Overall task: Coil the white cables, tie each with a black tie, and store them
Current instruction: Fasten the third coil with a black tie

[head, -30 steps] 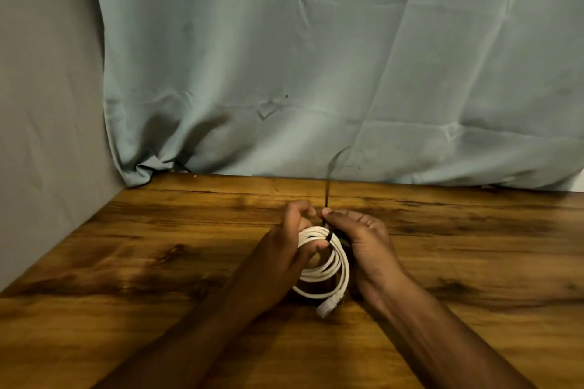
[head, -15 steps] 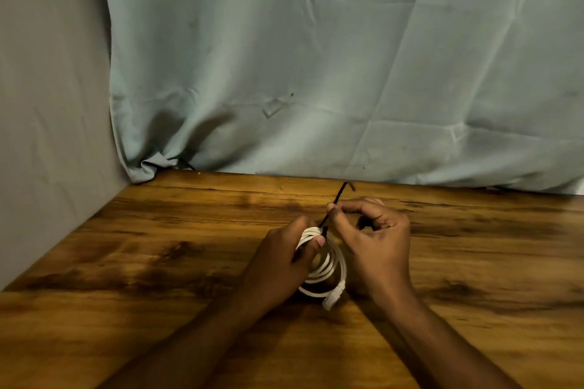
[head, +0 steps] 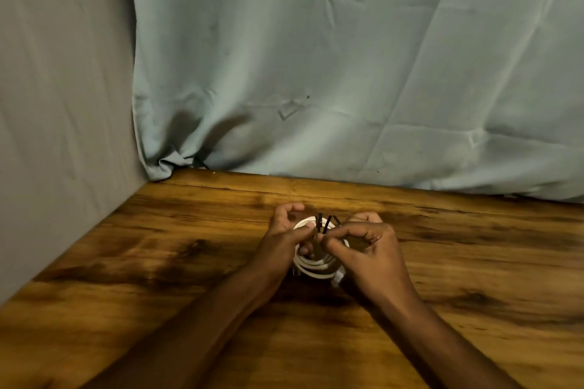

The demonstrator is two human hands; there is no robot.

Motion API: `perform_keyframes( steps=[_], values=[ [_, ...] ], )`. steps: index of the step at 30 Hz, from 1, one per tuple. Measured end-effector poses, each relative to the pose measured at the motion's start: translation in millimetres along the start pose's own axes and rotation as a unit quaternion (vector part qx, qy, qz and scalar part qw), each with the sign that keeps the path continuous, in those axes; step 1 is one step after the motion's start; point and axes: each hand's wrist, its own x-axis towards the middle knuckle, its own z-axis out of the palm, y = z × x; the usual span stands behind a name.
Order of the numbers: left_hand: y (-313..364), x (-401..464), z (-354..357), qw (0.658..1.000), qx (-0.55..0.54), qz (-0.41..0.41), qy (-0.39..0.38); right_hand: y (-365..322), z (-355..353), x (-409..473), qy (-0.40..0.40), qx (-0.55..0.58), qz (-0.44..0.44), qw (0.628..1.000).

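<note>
Wooden table (head: 158, 262) running back to a grey-green cloth backdrop (head: 347, 57), w/ a plain grey wall (head: 57, 88) closing the left side.

Both hands are working at mid-table, fingertips nearly touching over a coiled white cable (head: 311, 267). The coil is lying roughly flat on the wood, loops stacked, w/ a connector end (head: 337, 278) poking out at its near right, tucked against the right palm.

Left hand (head: 286, 238) is curling over the coil's left rim, thumb and forefinger pinching one end of the black tie (head: 319, 224); its other fingers are hooking the loops from inside, as far as can be made out. Right hand (head: 366, 249) is pinching the tie's other end, remaining fingers bent.

Key relation: the tie is crossing the coil's far side, and both loose ends are standing up and slightly away from the person, right btwn the two pinches. So the tie's long axis is running near vertical, across the cable strands, not along them. Neither hand is nearer; they're about level, either side of it.

Judgement: the step in hand is prob. twisting or crossing the ends to cinch the bundle. Whether the tie is already closed round the loops can't be told; fingers are hiding the crossing.
</note>
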Motion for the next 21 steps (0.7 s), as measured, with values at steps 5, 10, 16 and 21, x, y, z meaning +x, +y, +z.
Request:
perform_keyframes(
  steps=[5,10,16,21],
  values=[
    [-1,-3,-3,1.0,-0.013,0.018,-0.011,2,-2,1,-0.027,-0.064,-0.026,0.997],
    [-3,-4,-5,0.999,0.04,0.005,-0.017,3,-7,0,-0.059,-0.134,-0.098,0.984],
    [1,-6,-8,0.998,0.056,0.028,-0.001,4,-10,-1,-0.05,-0.103,-0.141,0.983],
    [4,-11,-3,0.989,0.122,0.08,-0.025,3,-7,2,0.006,0.112,0.074,0.991]
  ],
)
